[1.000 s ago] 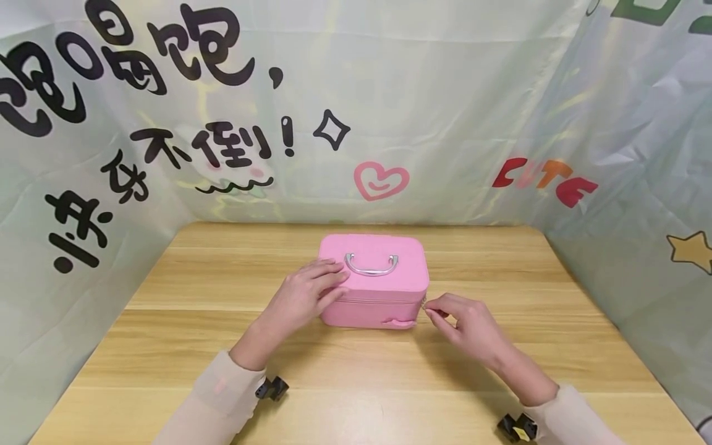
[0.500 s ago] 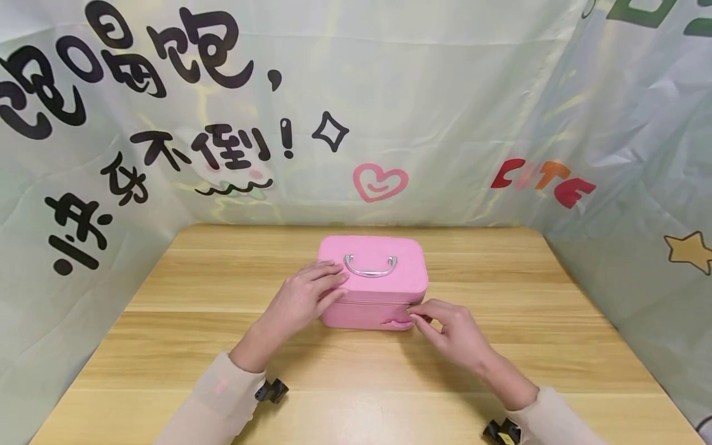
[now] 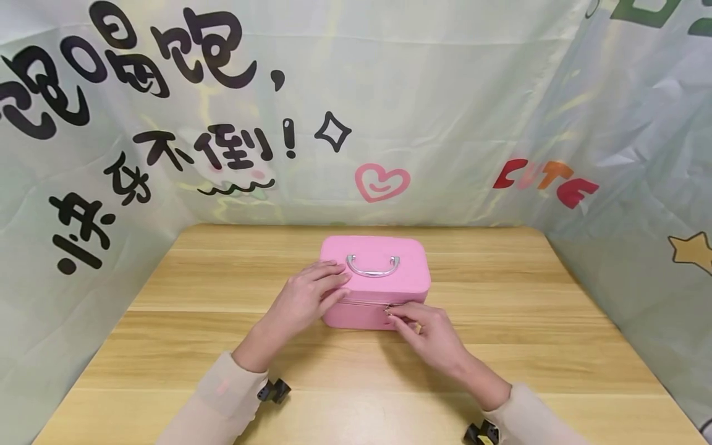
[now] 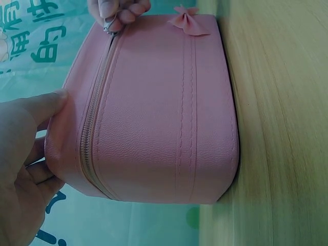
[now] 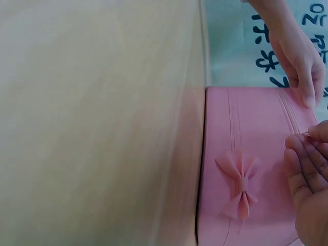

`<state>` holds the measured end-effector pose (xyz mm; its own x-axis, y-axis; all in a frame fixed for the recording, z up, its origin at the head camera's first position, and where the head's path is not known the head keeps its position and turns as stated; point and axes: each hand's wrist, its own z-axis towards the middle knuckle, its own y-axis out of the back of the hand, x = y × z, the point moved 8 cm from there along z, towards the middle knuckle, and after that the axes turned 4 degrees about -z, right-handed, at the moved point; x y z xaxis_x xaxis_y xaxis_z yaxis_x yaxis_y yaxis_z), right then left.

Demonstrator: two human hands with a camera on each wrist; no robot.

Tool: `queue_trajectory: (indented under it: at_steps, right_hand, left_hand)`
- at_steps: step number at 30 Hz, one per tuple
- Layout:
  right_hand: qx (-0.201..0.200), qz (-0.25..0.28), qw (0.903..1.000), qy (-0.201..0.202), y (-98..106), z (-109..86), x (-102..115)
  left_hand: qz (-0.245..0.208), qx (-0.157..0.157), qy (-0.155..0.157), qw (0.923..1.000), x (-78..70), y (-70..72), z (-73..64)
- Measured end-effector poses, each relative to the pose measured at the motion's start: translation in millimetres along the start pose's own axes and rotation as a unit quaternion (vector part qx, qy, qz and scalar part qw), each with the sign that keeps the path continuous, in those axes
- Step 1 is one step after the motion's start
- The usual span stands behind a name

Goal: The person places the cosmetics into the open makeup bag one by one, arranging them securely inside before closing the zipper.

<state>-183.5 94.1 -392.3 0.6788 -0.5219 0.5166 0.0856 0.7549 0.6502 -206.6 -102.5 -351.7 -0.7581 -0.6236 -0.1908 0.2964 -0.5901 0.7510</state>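
Note:
A pink vanity case (image 3: 408,266) stands upright on the table, its lid down and a silver handle (image 3: 374,273) on top. My left hand (image 3: 303,298) rests on the lid's left front corner, fingers on top and thumb at the front edge. With thumb and index finger, my right hand (image 3: 432,337) pinches the silver zipper pull (image 4: 108,25) at the front, right of centre. The zipper (image 4: 86,136) runs below the lid; in the left wrist view, its teeth look joined left of the pull. A pink bow (image 5: 243,184) sits low on the front, mostly hidden in the head view.
The case is on a light wooden table (image 3: 222,278). Behind and beside it hangs a pale printed cloth (image 3: 445,111) with lettering, a heart and a star. Small black cameras (image 3: 274,390) are worn at both wrists.
My right hand has moved left with the zipper pull, from the case's right side round the corner to the front. The left hand and the case have stayed in place.

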Motion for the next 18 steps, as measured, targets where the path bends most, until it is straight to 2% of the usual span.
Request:
queue_trajectory:
  at_steps: [5,18]
  right_hand:
    - [0.015,0.015,0.9998,-0.001,-7.1,5.3,5.9]
    - [0.030,0.005,0.9986,0.043,-27.4,19.0,24.8]
  left_hand:
    - [0.002,0.006,0.004,1.0000,0.0,-0.3,-0.1]
    - [0.001,0.000,0.002,1.0000,-0.1,0.6,-1.0]
